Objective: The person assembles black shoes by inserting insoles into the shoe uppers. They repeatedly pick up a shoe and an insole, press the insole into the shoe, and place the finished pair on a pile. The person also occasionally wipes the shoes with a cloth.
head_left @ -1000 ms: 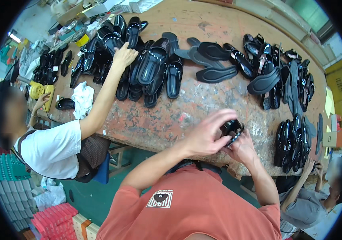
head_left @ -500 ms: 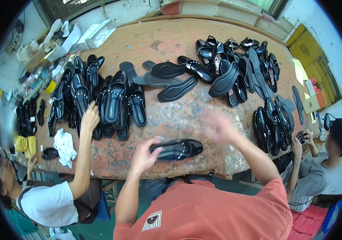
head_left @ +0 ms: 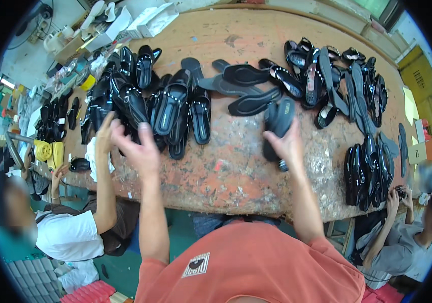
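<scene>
My right hand (head_left: 291, 144) grips a black insole (head_left: 280, 117), held upright over the middle of the table. A dark piece also shows below the thumb; whether it is part of the same insole I cannot tell. My left hand (head_left: 140, 149) has its fingers spread and holds nothing. It is over the front of a pile of shiny black slip-on shoes (head_left: 168, 108). Several loose dark insoles (head_left: 246, 74) lie overlapping on the table beyond my right hand. To their right is another group of black shoes (head_left: 313, 83) with pinkish linings.
At my left a co-worker's hand (head_left: 105, 134) reaches to the shoe pile, close to my left hand. A second co-worker's hands (head_left: 400, 197) are at the right edge. Black buckled shoes (head_left: 370, 171) stand at the front right. A white cloth (head_left: 97, 156) lies front left on the worn table (head_left: 226, 182).
The black shoe that my left hand held is no longer in it, and that hand has moved left to the pile. My right hand has taken hold of an insole. The view has shifted.
</scene>
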Action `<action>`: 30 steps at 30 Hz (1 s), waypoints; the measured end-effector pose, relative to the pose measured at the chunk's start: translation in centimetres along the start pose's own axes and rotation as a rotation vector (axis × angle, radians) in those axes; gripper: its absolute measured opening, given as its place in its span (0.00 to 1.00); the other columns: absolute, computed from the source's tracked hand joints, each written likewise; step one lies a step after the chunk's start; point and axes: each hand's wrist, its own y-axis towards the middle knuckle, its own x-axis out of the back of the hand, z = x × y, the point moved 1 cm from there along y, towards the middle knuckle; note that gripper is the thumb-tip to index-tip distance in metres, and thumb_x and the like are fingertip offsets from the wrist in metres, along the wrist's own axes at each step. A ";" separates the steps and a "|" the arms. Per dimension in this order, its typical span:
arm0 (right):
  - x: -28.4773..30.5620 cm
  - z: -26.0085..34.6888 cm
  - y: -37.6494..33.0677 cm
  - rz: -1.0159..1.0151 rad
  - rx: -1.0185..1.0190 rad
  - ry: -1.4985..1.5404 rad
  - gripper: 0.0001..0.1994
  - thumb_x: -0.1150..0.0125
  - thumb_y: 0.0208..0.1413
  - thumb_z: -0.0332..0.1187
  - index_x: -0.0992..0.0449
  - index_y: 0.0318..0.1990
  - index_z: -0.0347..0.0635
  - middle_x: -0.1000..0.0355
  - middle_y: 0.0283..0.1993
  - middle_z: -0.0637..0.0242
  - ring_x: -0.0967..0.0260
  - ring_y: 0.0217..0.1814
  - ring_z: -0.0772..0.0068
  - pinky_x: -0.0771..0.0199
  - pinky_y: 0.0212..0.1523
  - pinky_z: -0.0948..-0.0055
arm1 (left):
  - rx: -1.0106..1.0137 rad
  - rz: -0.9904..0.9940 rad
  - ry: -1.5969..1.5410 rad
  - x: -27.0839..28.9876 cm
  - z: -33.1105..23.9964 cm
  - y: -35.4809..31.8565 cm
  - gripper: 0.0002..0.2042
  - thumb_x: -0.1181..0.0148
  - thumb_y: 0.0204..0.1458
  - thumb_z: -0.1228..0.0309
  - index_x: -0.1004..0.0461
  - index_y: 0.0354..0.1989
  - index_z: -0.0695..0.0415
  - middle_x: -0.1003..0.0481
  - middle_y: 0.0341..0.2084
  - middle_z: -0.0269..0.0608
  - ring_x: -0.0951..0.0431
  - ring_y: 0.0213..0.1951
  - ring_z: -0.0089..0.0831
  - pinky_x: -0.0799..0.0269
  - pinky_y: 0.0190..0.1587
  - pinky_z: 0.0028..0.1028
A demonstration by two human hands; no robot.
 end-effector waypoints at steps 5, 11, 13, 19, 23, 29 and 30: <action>-0.8 3.8 -9.6 0.237 -0.287 1.005 0.24 0.31 0.67 0.31 0.30 0.66 0.32 0.21 0.61 0.54 0.23 0.63 0.62 0.26 0.67 0.60 | 0.516 0.841 -0.407 -3.8 -1.9 -17.8 0.31 0.34 0.68 0.62 0.36 0.73 0.65 0.26 0.63 0.55 0.23 0.61 0.42 0.27 0.65 0.39; 8.2 -3.6 -9.8 0.172 -0.311 1.240 0.30 0.37 0.63 0.17 0.33 0.73 0.44 0.23 0.63 0.61 0.23 0.62 0.69 0.22 0.67 0.63 | 0.412 0.841 -0.243 -7.5 -3.5 -21.3 0.30 0.35 0.68 0.59 0.34 0.72 0.63 0.19 0.49 0.48 0.17 0.49 0.34 0.22 0.52 0.35; 10.7 -4.8 -8.9 0.400 -0.305 0.685 0.29 0.36 0.63 0.20 0.32 0.72 0.46 0.22 0.60 0.56 0.21 0.58 0.60 0.20 0.60 0.60 | 0.298 0.850 -0.114 -9.2 -4.9 -21.3 0.28 0.34 0.66 0.62 0.31 0.70 0.62 0.19 0.48 0.49 0.16 0.49 0.37 0.22 0.53 0.36; 10.7 -2.9 -10.7 0.424 0.035 -0.342 0.27 0.21 0.51 0.41 0.28 0.53 0.40 0.24 0.51 0.48 0.23 0.52 0.39 0.22 0.53 0.48 | 0.229 0.950 -0.258 -7.0 -0.3 -17.2 0.17 0.41 0.59 0.77 0.19 0.57 0.57 0.17 0.50 0.53 0.17 0.55 0.51 0.23 0.59 0.43; 9.3 -4.2 -11.7 0.287 -0.065 -0.190 0.30 0.16 0.47 0.42 0.31 0.50 0.40 0.25 0.45 0.50 0.24 0.45 0.43 0.22 0.48 0.53 | -0.082 1.111 -0.186 -2.9 0.0 -15.1 0.15 0.46 0.59 0.82 0.18 0.50 0.56 0.17 0.47 0.50 0.17 0.51 0.51 0.22 0.56 0.42; 12.8 -2.3 -10.3 0.365 0.422 0.161 0.22 0.18 0.45 0.32 0.23 0.46 0.40 0.23 0.42 0.59 0.23 0.42 0.59 0.22 0.44 0.63 | -0.019 1.087 -0.366 -4.1 0.4 -17.7 0.12 0.51 0.51 0.87 0.22 0.38 0.63 0.16 0.43 0.47 0.16 0.47 0.47 0.23 0.55 0.37; 13.4 -0.9 -10.3 0.396 0.456 0.086 0.16 0.19 0.46 0.32 0.17 0.43 0.43 0.19 0.45 0.62 0.20 0.45 0.57 0.19 0.45 0.61 | 0.030 1.093 -0.370 -4.7 0.3 -17.8 0.12 0.52 0.49 0.88 0.23 0.36 0.63 0.15 0.43 0.47 0.15 0.49 0.45 0.22 0.55 0.37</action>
